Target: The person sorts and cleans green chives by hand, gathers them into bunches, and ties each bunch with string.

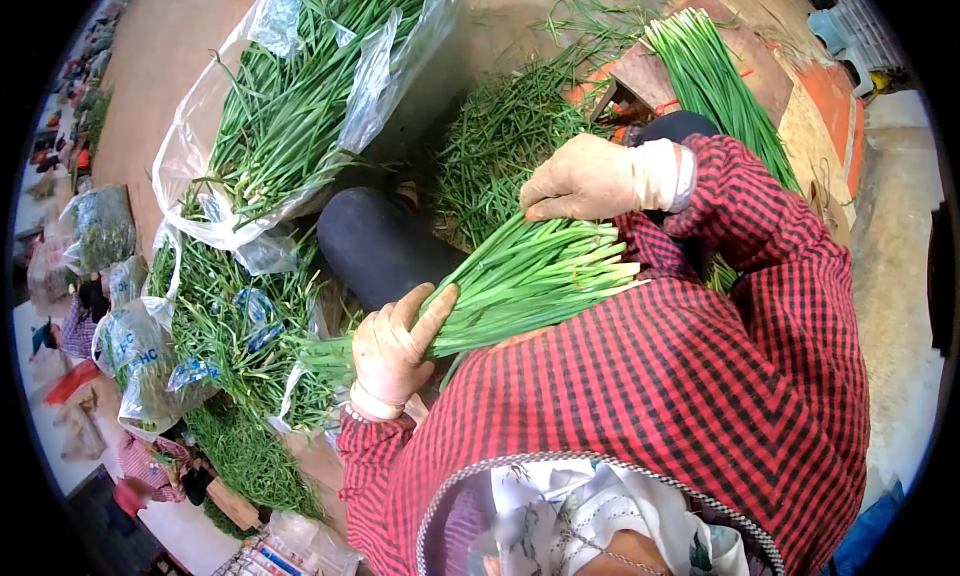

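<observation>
Head view, centre: left fingers (435, 316) clasp a pale-ended green stalk bundle (540, 276). Right fingers (550, 186) touch its edge, pinch unclear.

Looking from head height, forward and steeply down, over the red-and-black checked smock (620, 376) at the bottom. Very wide and round, with curved edges and black corners. Close to left grip (392, 348) and right grip (580, 181), both near the middle; reaching outward to the brown floor (145, 96) at upper left and, much smaller, bags (100, 228) along the left edge.
</observation>
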A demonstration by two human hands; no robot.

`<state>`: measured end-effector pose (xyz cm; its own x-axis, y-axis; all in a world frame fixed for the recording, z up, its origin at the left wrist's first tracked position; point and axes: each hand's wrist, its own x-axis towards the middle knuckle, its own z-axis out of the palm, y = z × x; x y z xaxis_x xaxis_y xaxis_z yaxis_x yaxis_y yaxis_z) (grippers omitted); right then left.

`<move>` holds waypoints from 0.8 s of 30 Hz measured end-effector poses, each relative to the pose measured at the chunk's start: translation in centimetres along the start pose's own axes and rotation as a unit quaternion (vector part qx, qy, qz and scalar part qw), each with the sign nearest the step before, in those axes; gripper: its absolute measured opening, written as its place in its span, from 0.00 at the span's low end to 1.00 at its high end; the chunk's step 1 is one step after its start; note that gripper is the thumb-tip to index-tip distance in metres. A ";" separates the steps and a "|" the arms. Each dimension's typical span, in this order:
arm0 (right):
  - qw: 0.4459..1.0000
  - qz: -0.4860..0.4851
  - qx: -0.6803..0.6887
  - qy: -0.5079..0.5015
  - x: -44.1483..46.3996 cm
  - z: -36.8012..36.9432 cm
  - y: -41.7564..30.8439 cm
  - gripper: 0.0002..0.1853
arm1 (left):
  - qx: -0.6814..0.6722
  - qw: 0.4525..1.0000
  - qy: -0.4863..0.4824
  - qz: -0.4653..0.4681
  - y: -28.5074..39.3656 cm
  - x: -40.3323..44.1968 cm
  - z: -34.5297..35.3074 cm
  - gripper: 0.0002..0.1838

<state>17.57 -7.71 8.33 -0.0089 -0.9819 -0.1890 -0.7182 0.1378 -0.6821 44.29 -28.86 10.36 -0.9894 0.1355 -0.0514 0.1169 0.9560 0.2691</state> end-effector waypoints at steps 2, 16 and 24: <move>0.999 -0.024 -0.013 0.037 -0.7 -0.4 0.0 0.15 | 0.002 1.000 0.004 0.015 0.0 0.4 0.1 0.47; 0.952 0.063 0.008 0.300 -3.1 -4.4 3.9 0.14 | 0.008 0.998 0.067 0.004 -0.6 -0.3 -0.3 0.43; 0.951 0.198 -0.165 0.174 -4.1 -5.3 5.3 0.33 | 0.021 0.999 0.048 -0.014 -1.1 -1.0 -0.3 0.49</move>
<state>10.14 -3.66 9.21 -0.5120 -0.8531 -0.1001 -0.7890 0.5132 -0.3377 45.17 -30.12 10.45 -0.9957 0.0856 0.0357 0.0915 0.9694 0.2277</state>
